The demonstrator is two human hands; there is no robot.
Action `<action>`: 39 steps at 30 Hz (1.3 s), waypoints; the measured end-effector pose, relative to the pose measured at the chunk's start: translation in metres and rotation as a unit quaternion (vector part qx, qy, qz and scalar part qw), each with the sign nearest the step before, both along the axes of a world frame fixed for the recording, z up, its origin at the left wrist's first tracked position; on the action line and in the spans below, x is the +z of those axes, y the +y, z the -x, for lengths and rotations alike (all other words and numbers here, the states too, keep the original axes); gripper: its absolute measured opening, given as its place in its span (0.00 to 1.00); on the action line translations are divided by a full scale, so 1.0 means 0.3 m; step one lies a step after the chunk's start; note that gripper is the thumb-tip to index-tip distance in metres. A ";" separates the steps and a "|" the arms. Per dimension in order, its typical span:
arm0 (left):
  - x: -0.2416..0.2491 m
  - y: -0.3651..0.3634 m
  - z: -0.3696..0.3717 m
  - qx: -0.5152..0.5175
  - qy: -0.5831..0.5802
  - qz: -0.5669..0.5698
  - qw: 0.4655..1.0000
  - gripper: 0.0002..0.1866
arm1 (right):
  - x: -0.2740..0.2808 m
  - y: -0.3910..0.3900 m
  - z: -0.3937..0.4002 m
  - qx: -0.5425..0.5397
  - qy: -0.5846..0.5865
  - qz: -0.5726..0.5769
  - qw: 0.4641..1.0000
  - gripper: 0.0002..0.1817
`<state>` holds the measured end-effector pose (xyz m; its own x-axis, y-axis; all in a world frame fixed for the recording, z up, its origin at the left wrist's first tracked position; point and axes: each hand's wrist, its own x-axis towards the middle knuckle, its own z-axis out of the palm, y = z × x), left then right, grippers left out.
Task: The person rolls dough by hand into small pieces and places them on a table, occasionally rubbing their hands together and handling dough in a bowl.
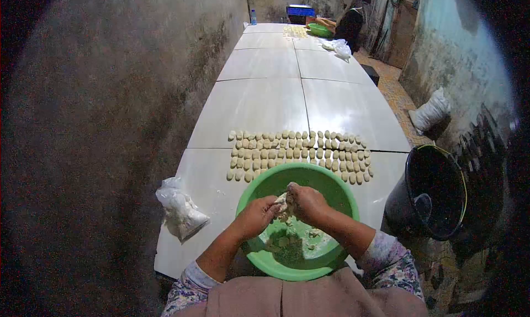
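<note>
Both hands are over a green basin (345, 245) at the near end of the table. My left hand (258, 215) pinches a lump of pale dough (283, 205) from the left. On the same lump, the fingers of my right hand (309, 204) are closed from the right and above. Crumbly dough scraps (290, 241) and flour lie in the bottom of the basin. Just beyond its far rim, rows of small oval dough pieces (298, 151) are laid out on the white table (259, 104).
A clear plastic bag of white powder (181, 209) lies at the left edge. On the right stands a black bucket (400, 204); behind it, a white sack (430, 111) leans by the wall. Another person (350, 27) works at the far end with a green basin (320, 31).
</note>
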<state>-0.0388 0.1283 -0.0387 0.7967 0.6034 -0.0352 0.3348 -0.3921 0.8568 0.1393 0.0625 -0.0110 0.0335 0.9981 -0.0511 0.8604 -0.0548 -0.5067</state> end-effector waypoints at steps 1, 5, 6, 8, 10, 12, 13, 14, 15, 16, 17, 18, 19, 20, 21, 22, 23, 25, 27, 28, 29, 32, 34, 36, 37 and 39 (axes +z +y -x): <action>0.009 0.002 -0.001 -0.027 0.014 -0.014 0.999 0.14 | 0.011 0.000 -0.002 -0.005 -0.017 0.040 0.999 0.12; 0.022 -0.026 0.002 -0.042 -0.053 0.036 0.997 0.13 | -0.058 0.015 -0.065 0.017 -0.008 0.053 0.998 0.15; 0.005 -0.017 0.001 -0.041 -0.051 0.065 0.996 0.13 | -0.070 0.017 -0.068 0.039 -0.016 0.053 0.998 0.15; -0.026 -0.005 0.003 -0.041 -0.052 0.091 0.994 0.13 | -0.105 0.023 -0.078 0.062 -0.023 0.054 0.996 0.15; -0.021 0.003 0.004 -0.058 -0.044 0.139 0.988 0.16 | -0.136 0.035 -0.096 0.094 -0.100 0.110 0.984 0.13; 0.009 -0.004 0.010 -0.045 -0.064 0.152 0.985 0.16 | -0.137 0.037 -0.096 0.098 -0.154 0.178 0.967 0.10; 0.015 -0.005 0.013 -0.031 -0.084 0.166 0.982 0.17 | -0.139 0.027 -0.093 0.097 -0.154 0.179 0.967 0.10; 0.006 0.003 0.018 -0.031 -0.084 0.167 0.982 0.17 | -0.146 0.012 -0.087 0.083 -0.160 0.132 0.975 0.10; -0.010 0.018 0.024 -0.028 -0.154 0.243 0.957 0.17 | -0.148 0.004 -0.084 0.069 -0.166 0.084 0.980 0.09; -0.014 0.027 0.027 -0.025 -0.221 0.316 0.922 0.17 | -0.142 0.005 -0.087 0.069 -0.166 0.083 0.980 0.09; -0.016 0.031 0.028 -0.025 -0.221 0.316 0.922 0.17 | -0.135 0.007 -0.090 0.106 -0.166 0.096 0.976 0.08; -0.014 0.033 0.028 -0.047 -0.195 0.287 0.937 0.17 | -0.131 0.008 -0.093 0.142 -0.166 0.110 0.970 0.08; -0.010 0.034 0.025 -0.069 -0.170 0.257 0.949 0.17 | -0.134 0.011 -0.089 0.141 -0.166 0.111 0.970 0.08; -0.002 0.030 0.023 -0.066 -0.153 0.260 0.951 0.17 | -0.138 0.016 -0.081 0.126 -0.164 0.126 0.970 0.09; -0.002 0.028 0.022 -0.067 -0.154 0.263 0.950 0.17 | -0.142 0.017 -0.078 0.111 -0.161 0.142 0.970 0.09; -0.003 0.027 0.019 -0.061 -0.146 0.250 0.955 0.17 | -0.137 0.013 -0.105 0.184 -0.181 0.090 0.962 0.12; -0.002 0.026 0.018 -0.055 -0.137 0.236 0.960 0.17 | -0.073 0.015 -0.095 0.184 -0.182 0.092 0.962 0.12; -0.004 0.023 0.014 -0.056 -0.151 0.233 0.959 0.16 | 0.046 0.010 -0.070 0.008 0.031 0.111 0.993 0.17; -0.023 0.032 0.014 -0.062 -0.133 0.228 0.963 0.16 | -0.007 0.017 -0.094 0.043 0.126 0.089 0.987 0.16; -0.017 0.031 0.013 -0.058 -0.112 0.229 0.965 0.14 | -0.004 0.016 -0.083 0.066 0.255 0.116 0.958 0.13; -0.023 0.033 0.011 -0.060 -0.112 0.228 0.965 0.14 | 0.004 0.011 -0.071 0.087 0.380 0.139 0.911 0.10; -0.028 0.023 0.001 -0.033 -0.094 0.206 0.973 0.16 | 0.015 -0.002 -0.061 0.148 0.271 0.041 0.950 0.07; 0.006 0.008 0.001 -0.037 -0.027 0.151 0.987 0.18 | 0.051 -0.003 -0.060 0.183 0.196 0.096 0.959 0.07; 0.045 -0.021 -0.006 -0.013 0.009 0.064 0.998 0.23 | 0.036 -0.007 -0.046 0.201 0.179 0.086 0.959 0.08; 0.050 -0.022 -0.010 -0.015 0.008 0.064 0.998 0.23 | 0.023 -0.006 -0.042 0.222 0.163 0.076 0.958 0.10; 0.057 -0.016 -0.008 -0.013 0.060 0.142 0.988 0.21 | 0.024 -0.002 -0.044 0.245 0.162 0.066 0.954 0.10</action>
<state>-0.0363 0.1236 -0.0218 0.7916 0.5345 -0.2961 0.4344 -0.1513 0.8879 0.1527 0.0620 -0.0038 -0.4749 0.8736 -0.1064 0.5988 0.2323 -0.7664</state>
